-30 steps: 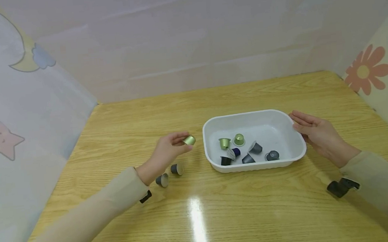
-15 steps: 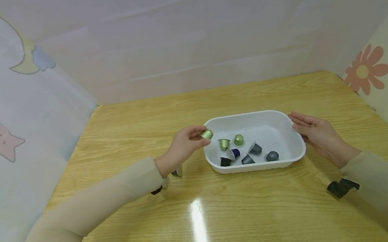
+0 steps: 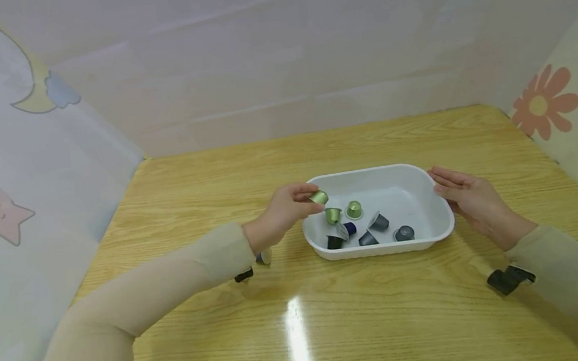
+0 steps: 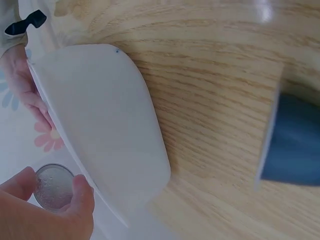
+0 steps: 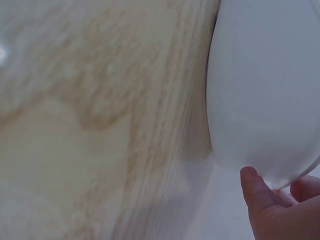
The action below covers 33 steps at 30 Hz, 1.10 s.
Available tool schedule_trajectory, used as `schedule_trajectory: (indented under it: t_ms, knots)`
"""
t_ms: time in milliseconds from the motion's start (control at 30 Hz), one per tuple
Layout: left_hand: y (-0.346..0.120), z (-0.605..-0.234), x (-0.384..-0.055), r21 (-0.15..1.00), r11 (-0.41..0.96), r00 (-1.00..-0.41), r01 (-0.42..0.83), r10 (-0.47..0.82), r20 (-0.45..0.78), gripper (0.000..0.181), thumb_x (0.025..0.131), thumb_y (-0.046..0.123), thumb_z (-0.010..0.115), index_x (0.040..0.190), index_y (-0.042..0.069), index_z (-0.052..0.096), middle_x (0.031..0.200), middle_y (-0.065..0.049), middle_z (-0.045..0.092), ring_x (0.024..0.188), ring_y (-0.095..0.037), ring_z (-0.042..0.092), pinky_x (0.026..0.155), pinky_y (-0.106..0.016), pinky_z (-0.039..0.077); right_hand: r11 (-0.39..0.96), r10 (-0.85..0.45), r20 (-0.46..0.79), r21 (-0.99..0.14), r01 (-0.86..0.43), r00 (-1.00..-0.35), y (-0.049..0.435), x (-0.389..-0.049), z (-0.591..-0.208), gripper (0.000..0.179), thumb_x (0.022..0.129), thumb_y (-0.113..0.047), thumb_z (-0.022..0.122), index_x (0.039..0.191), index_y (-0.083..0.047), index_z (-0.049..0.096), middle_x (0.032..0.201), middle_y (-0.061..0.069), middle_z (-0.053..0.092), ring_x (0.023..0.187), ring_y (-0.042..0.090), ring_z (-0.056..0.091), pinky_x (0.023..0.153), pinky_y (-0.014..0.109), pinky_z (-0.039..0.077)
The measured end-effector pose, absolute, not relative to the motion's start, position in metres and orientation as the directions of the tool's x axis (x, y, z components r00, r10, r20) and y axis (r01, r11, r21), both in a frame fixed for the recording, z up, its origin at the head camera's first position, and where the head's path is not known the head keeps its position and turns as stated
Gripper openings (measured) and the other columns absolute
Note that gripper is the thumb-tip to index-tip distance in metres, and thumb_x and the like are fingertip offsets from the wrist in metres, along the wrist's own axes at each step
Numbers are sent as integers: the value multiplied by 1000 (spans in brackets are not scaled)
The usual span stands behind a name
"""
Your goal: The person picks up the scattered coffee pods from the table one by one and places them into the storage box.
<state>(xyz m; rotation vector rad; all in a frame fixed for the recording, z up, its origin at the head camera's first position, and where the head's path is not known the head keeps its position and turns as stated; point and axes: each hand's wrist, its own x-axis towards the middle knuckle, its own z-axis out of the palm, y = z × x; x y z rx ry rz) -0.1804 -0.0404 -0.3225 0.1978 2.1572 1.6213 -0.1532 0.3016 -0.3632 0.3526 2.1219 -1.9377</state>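
My left hand (image 3: 286, 206) pinches a green coffee capsule (image 3: 318, 198) between thumb and fingers, above the left end of a white plastic tray (image 3: 419, 198). In the left wrist view the round foil face of this capsule (image 4: 54, 187) shows between the fingertips. Inside the tray lie two green capsules (image 3: 333, 215), several dark grey ones (image 3: 404, 233), a dark purple one (image 3: 350, 228) and a black one (image 3: 334, 242). At the tray's right end my right hand (image 3: 471, 196) touches the outer wall with its fingers nearly straight.
A dark capsule (image 3: 263, 256) lies on the wooden table (image 3: 383, 310) left of the tray, partly behind the left wrist. It looks dark blue (image 4: 295, 140) and close in the left wrist view. Pale printed sheets (image 3: 258, 63) stand round the table.
My left hand has carried the green capsule rightward from beside the tray to over its left end. The left forearm now covers one of the table capsules. The right hand stays at the tray.
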Motion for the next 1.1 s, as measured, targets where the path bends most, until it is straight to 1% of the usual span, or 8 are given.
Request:
schedule_trajectory:
  t_ms: [100, 167, 367, 500, 633, 800, 1033, 1100]
  knots:
    - [-35, -323, -181, 934, 318, -888, -162, 366, -278, 43, 89, 2, 68, 131, 0, 57, 117, -13, 65, 98, -18, 59, 88, -37, 50, 127, 12, -337, -933, 336, -941, 302, -153, -363, 69, 100, -27, 55, 155, -10, 17, 158, 9, 17, 143, 18, 23, 91, 14, 45]
    - [-30, -324, -183, 932, 321, -885, -168, 368, -286, 42, 90, 2, 68, 131, 0, 57, 117, -13, 65, 100, -19, 59, 91, -37, 49, 152, 12, -335, -931, 333, -942, 302, -154, -363, 69, 100, -27, 54, 155, -10, 16, 158, 9, 17, 143, 19, 23, 92, 14, 45]
    - [-18, -327, -187, 943, 291, -890, -163, 370, -268, 44, 89, -2, 68, 131, -1, 56, 125, -13, 63, 104, -20, 59, 90, -28, 50, 112, 12, -334, -936, 333, -943, 301, -154, -363, 69, 100, -24, 55, 155, -9, 17, 158, 10, 16, 143, 19, 22, 79, 8, 48]
    - [-9, -328, -189, 949, 267, -884, -169, 385, -266, 45, 88, -5, 68, 131, -2, 56, 125, -14, 63, 101, -19, 59, 89, -27, 51, 141, 14, -327, -935, 326, -945, 301, -154, -363, 68, 101, -26, 54, 155, -8, 17, 158, 11, 17, 143, 21, 23, 79, 7, 48]
    - [0, -325, -188, 949, 265, -874, -171, 403, -270, 47, 87, -5, 69, 131, -2, 56, 122, -14, 65, 98, -18, 59, 91, -31, 51, 156, 16, -326, -933, 325, -945, 301, -154, -363, 67, 101, -26, 53, 155, -9, 16, 158, 12, 17, 143, 22, 23, 80, 8, 48]
    - [11, -322, -188, 947, 278, -874, -164, 405, -270, 45, 86, -5, 70, 129, -4, 58, 117, -14, 66, 94, -16, 58, 84, -25, 52, 193, 22, -328, -925, 326, -944, 300, -155, -362, 66, 102, -27, 51, 155, -10, 16, 158, 11, 18, 143, 22, 26, 82, 8, 47]
    - [19, -321, -188, 946, 277, -870, -171, 409, -277, 45, 85, -5, 70, 129, -2, 59, 115, -13, 66, 92, -15, 58, 95, -38, 50, 174, 22, -330, -928, 329, -944, 299, -155, -363, 66, 102, -26, 52, 155, -9, 17, 158, 10, 18, 143, 22, 25, 80, 7, 48]
    - [22, -321, -188, 947, 278, -867, -160, 419, -269, 45, 85, -5, 71, 129, -1, 59, 112, -11, 67, 91, -14, 58, 95, -38, 50, 165, 23, -331, -929, 330, -943, 299, -155, -363, 67, 101, -26, 53, 155, -9, 17, 157, 10, 18, 143, 21, 26, 79, 7, 48]
